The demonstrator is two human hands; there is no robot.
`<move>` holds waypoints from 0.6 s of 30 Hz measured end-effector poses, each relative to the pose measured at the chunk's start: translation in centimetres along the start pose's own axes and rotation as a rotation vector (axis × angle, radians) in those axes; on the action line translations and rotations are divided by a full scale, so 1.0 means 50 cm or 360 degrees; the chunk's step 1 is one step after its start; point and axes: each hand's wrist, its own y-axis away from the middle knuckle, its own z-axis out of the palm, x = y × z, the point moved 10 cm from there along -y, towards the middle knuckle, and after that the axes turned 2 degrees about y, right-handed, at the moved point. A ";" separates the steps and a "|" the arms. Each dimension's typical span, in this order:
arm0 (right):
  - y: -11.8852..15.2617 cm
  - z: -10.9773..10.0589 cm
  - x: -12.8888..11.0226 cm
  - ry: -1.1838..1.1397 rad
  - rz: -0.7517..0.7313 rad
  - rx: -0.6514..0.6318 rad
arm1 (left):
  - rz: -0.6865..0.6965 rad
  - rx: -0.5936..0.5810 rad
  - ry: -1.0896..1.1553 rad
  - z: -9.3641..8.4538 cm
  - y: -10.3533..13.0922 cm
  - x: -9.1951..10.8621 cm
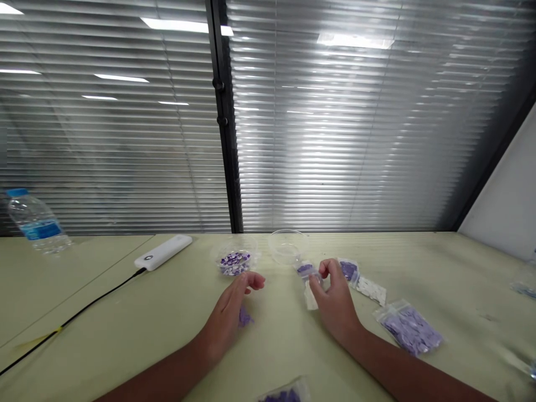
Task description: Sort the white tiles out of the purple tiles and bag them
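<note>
1 left hand [231, 298] | 1 right hand [336, 298] | 2 clear dishes [287, 255] | 1 lilac bag [410, 330]

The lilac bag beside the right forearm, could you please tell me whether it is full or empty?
Mostly full: lilac pieces fill most of the bag, leaving a clear strip along its top.

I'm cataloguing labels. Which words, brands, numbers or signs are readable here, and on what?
No text is legible.
Clear plastic bottle with blue cap: blue label, too blurred to read.
White oblong device: dark round mark, too small to make out.
Clear plastic bags of purple pieces: no readable print.
</note>
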 end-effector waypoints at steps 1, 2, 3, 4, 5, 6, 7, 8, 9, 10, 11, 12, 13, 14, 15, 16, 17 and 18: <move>-0.001 -0.001 -0.002 0.0038 -0.0036 0.0017 | -0.0007 0.0033 0.0012 -0.004 -0.002 -0.006; -0.002 0.000 -0.005 0.0072 -0.0076 0.0015 | -0.0010 0.0060 0.0026 -0.008 -0.004 -0.011; -0.001 0.003 -0.009 0.0103 -0.0118 -0.0003 | -0.0010 0.0079 0.0040 -0.010 -0.006 -0.014; 0.000 0.007 -0.015 0.0130 -0.0161 -0.0031 | -0.0005 0.0089 0.0053 -0.011 -0.007 -0.015; 0.003 0.010 -0.023 0.0155 -0.0204 -0.0064 | 0.0002 0.0090 0.0061 -0.011 -0.008 -0.015; 0.007 0.014 -0.033 0.0175 -0.0251 -0.0103 | 0.0008 0.0083 0.0064 -0.010 -0.009 -0.014; 0.012 0.019 -0.045 0.0189 -0.0302 -0.0147 | 0.0014 0.0072 0.0059 -0.009 -0.008 -0.010; 0.019 0.024 -0.058 0.0192 -0.0356 -0.0199 | 0.0022 0.0055 0.0049 -0.007 -0.007 -0.005; 0.027 0.032 -0.073 0.0194 -0.0426 -0.0273 | 0.0034 0.0034 0.0032 -0.005 -0.005 0.002; 0.038 0.043 -0.089 0.0205 -0.0512 -0.0366 | 0.0054 0.0007 0.0013 -0.002 -0.002 0.012; 0.050 0.056 -0.103 0.0230 -0.0608 -0.0472 | 0.0078 -0.0023 -0.0006 0.001 0.002 0.024; 0.062 0.069 -0.114 0.0276 -0.0699 -0.0578 | 0.0105 -0.0057 -0.0021 0.005 0.007 0.036; 0.072 0.081 -0.120 0.0337 -0.0769 -0.0660 | 0.0150 -0.0103 -0.0039 0.010 0.013 0.052; 0.078 0.089 -0.120 0.0404 -0.0809 -0.0707 | 0.0207 -0.0162 -0.0058 0.017 0.020 0.069; 0.078 0.093 -0.116 0.0466 -0.0811 -0.0711 | 0.0296 -0.0244 -0.0086 0.028 0.030 0.089; 0.074 0.092 -0.108 0.0511 -0.0783 -0.0677 | 0.0484 -0.0378 -0.0163 0.045 0.046 0.118; 0.068 0.088 -0.100 0.0544 -0.0744 -0.0628 | 0.0647 -0.0523 -0.0241 0.065 0.064 0.141; 0.061 0.082 -0.093 0.0566 -0.0708 -0.0573 | 0.0789 -0.0665 -0.0308 0.084 0.083 0.159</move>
